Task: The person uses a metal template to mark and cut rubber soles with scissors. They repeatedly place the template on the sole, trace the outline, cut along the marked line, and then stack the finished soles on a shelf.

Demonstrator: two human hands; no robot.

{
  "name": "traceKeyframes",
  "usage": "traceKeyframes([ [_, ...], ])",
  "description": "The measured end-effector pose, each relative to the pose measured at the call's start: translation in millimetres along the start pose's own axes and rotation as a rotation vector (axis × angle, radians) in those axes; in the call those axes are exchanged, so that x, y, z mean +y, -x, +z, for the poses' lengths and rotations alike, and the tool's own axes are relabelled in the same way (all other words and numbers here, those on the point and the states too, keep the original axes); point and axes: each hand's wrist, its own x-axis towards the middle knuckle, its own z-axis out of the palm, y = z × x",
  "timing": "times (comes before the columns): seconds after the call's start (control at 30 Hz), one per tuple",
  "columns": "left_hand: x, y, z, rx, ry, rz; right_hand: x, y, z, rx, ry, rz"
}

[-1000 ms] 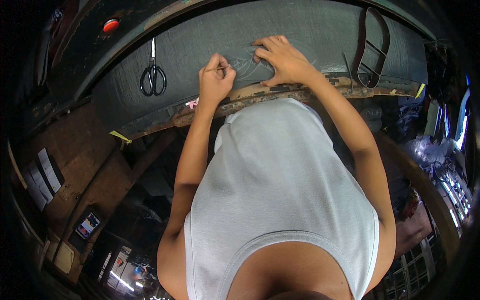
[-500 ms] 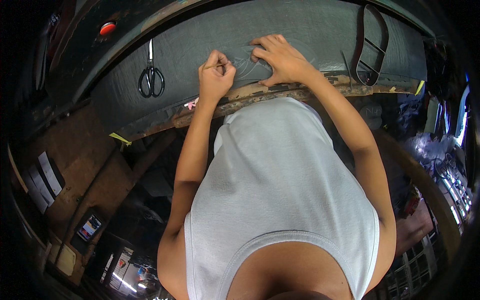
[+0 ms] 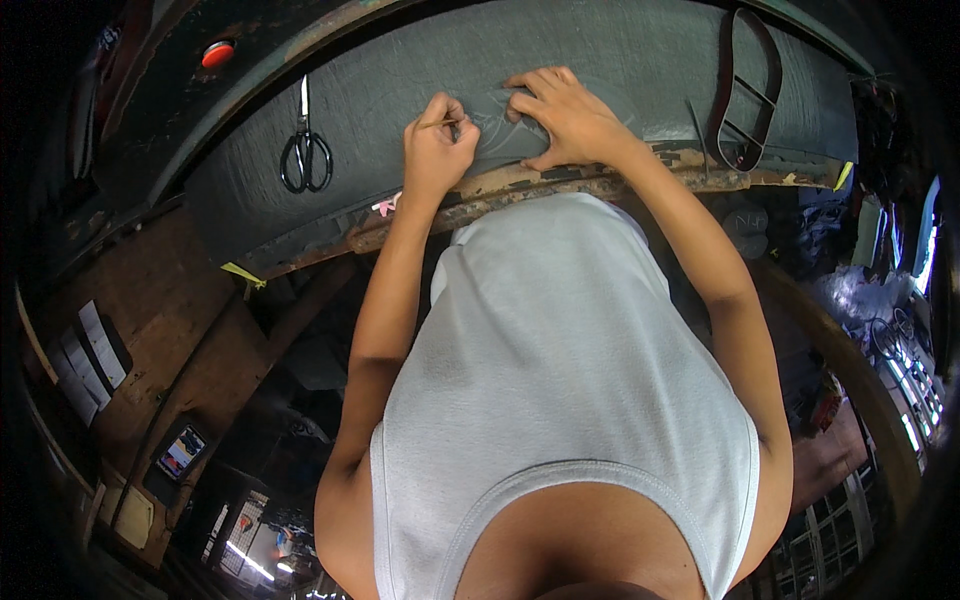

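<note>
My left hand (image 3: 440,150) is closed around a thin brown pencil-like stick (image 3: 436,124), beside pale curved lines on a dark grey sheet (image 3: 400,60). The stick's tip is too small to make out. To the right, my right hand (image 3: 575,122) rests with fingers spread on the same sheet, over pale curved outlines (image 3: 488,128). Whether a separate flat piece lies under that palm, I cannot tell. Black-handled scissors (image 3: 306,162) lie left of my left hand, blades pointing away from me.
A sole-shaped metal cutting die (image 3: 722,90) with crossbars lies at the right, beside a thin metal rod (image 3: 697,138). A worn wooden edge (image 3: 500,190) runs along the front. A red button (image 3: 217,54) sits far left; a phone (image 3: 181,452) lies lower left.
My left hand with the stick has shifted slightly to the right and away from me, toward the pale lines. My right hand stays spread in nearly the same place.
</note>
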Motion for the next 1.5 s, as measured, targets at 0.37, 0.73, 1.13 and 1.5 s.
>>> traceKeyframes([
  [0.37, -24, 13, -8, 0.121, 0.535, -0.127, -3, 5, -8, 0.034, -0.019, 0.07],
  [0.73, -30, 99, -59, -0.275, 0.597, -0.705, -2, 69, -47, 0.003, 0.091, 0.757],
  [1.13, -40, 109, -29, -0.222, 0.336, -0.718, -6, 70, -74, 0.13, -0.357, 0.521],
  [1.5, 10, 85, -53, -0.056, 0.334, 0.023, -16, 52, -90, 0.276, -0.538, 0.238],
])
